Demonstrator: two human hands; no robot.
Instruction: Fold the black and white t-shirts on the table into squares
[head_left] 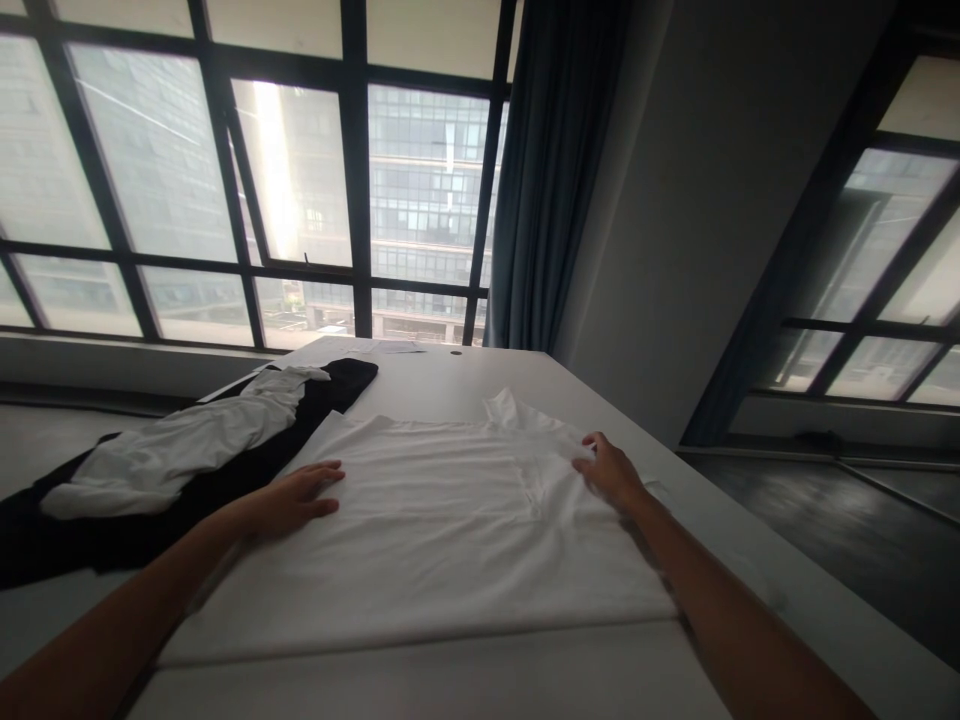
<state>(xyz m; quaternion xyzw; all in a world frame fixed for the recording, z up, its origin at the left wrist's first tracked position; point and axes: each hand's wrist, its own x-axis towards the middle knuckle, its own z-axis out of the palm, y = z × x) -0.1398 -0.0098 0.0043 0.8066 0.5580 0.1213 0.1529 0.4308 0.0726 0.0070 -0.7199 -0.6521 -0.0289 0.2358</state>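
Note:
A white shirt (442, 540) lies spread out on the white table, with light creases running across it. Its raised collar (506, 410) is toward the far right, and an edged patch like a pocket (529, 490) shows below that. My left hand (300, 497) rests on the shirt's left edge, fingers stretched and apart. At the far right edge, by the collar, my right hand (609, 470) has its fingers bent in on the cloth, seeming to pinch it; the fingertips are partly hidden and slightly blurred.
To the left, a crumpled white cloth (187, 440) lies on a black cloth (352, 385). The white table (480, 375) reaches back toward the windows (427, 190), where papers (386, 347) lie at its far end. A dark blue curtain (547, 180) hangs behind it.

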